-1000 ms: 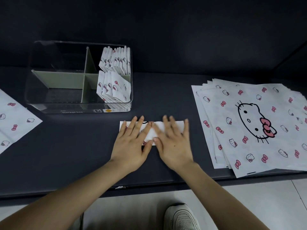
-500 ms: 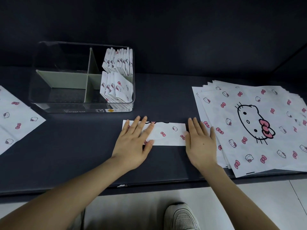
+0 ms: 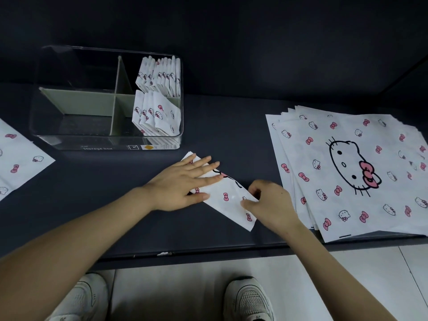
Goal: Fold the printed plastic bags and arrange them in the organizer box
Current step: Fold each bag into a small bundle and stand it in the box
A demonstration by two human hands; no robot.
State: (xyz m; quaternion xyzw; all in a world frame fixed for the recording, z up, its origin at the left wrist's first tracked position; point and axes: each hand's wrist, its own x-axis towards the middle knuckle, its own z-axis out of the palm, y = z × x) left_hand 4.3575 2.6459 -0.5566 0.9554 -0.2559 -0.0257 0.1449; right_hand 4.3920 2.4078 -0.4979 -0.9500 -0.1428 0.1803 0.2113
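Folding one bag strip

My left hand [image 3: 183,181] lies flat, open, on the folded bag strip [image 3: 228,198]; my right hand [image 3: 269,202] pinches its near end. Next, I fold it over.

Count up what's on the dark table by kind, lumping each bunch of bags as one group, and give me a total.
Clear organizer box: 1
Bunches of folded bags in the box: 2
Piles of flat printed bags: 2, the second at the left edge
Bag being folded under the left hand and right hand: 1
Total: 6
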